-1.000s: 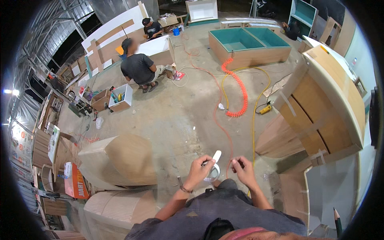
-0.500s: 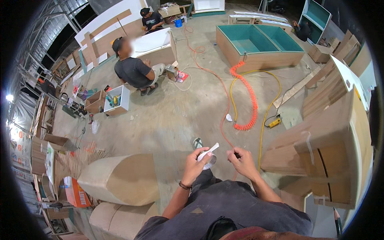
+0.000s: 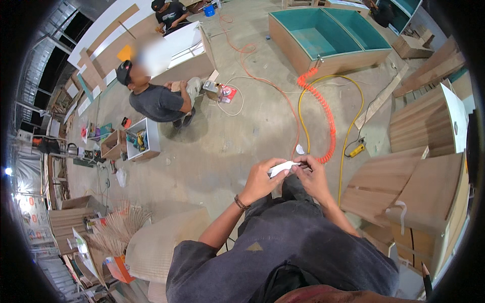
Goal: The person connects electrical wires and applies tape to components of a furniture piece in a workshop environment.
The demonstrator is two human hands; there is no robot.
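Observation:
My left hand (image 3: 260, 181) is closed on a white, paper-like strip (image 3: 283, 168) in front of my chest. My right hand (image 3: 314, 178) pinches at the strip's right end, its fingertips meeting those of the left. Both thumbs press close to the strip. Anything else inside the left palm is hidden behind the fingers.
An orange coiled hose (image 3: 331, 126) and a yellow hose (image 3: 362, 96) lie ahead, near a yellow power tool (image 3: 357, 150). A green-lined wooden cabinet (image 3: 298, 64) stands beyond. Wooden panels (image 3: 376, 182) lean at right. A co-worker (image 3: 156, 103) squats at left by a white tool box (image 3: 151, 150).
My hands have come together and moved up; the right hand now touches the strip. A round grey roll seen at my left hand before is now hidden. My view has shifted.

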